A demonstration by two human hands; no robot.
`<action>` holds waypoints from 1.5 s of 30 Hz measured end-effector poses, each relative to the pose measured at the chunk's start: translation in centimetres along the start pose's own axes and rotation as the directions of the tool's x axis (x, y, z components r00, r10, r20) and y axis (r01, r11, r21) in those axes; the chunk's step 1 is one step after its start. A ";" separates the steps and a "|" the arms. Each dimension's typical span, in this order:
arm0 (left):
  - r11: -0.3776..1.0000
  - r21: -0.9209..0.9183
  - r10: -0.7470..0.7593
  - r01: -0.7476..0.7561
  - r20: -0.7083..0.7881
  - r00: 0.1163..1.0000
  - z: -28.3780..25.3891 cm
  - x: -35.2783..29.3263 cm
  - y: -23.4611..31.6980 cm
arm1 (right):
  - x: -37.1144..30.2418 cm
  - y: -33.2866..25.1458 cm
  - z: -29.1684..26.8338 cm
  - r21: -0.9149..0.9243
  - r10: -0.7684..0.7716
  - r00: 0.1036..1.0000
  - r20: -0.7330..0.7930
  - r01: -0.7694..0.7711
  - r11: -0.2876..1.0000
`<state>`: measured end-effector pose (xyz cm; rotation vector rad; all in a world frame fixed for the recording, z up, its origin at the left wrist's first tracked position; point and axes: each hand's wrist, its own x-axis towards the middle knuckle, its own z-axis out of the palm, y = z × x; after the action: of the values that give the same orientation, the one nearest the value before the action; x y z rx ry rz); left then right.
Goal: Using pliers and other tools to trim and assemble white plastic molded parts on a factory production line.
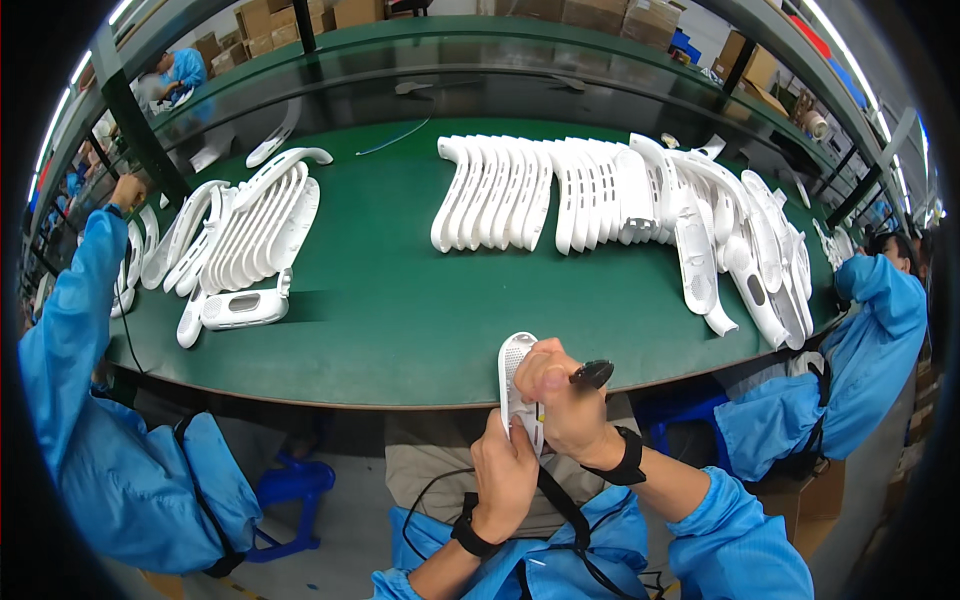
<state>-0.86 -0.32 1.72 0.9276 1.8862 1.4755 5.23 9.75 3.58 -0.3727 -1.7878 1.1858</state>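
My left hand (pixel 503 472) grips the lower end of a white plastic shell (pixel 518 352) with a perforated rounded end, in front of the table edge. Over the same shell, my right hand (pixel 568 412) is closed around a black-handled tool (pixel 592 374). The tool's rounded handle end sticks out past my fingers; its working end is hidden. The shell's middle is partly covered by my fingers. Each wrist wears a black strap.
On the green table (pixel 380 340) stand a neat row of white shells (pixel 495 195), a looser pile (pixel 760 250) at right and a stack (pixel 260 225) at left. Blue-sleeved people sit on both sides. A thin blue strip (pixel 393 138) lies near the back; a dark cord crosses my lap.
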 end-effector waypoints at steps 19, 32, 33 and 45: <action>0.973 -0.200 -0.074 0.116 0.206 0.976 -1.6 0.6 0.1 | 3.2 -5.0 -3.9 0.047 0.004 0.881 -0.473 0.020 0.999; 0.543 -0.701 -0.220 0.462 0.412 0.884 -7.5 27.1 12.7 | -0.1 -1.0 -12.2 -0.442 0.152 0.970 -0.188 -0.222 0.869; 0.618 -0.667 -0.257 0.416 0.329 0.909 -6.5 30.2 13.4 | -0.8 -0.7 -12.4 -0.401 0.175 0.964 -0.201 -0.244 0.883; 0.764 0.645 0.005 0.034 -0.058 0.998 -13.7 54.1 10.8 | -0.3 0.3 -12.5 -0.298 0.307 0.909 -0.281 -0.387 0.873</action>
<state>-42.11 36.65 14.54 1.1658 2.5009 0.8212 15.61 16.74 4.44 -1.0393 -1.7700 1.0106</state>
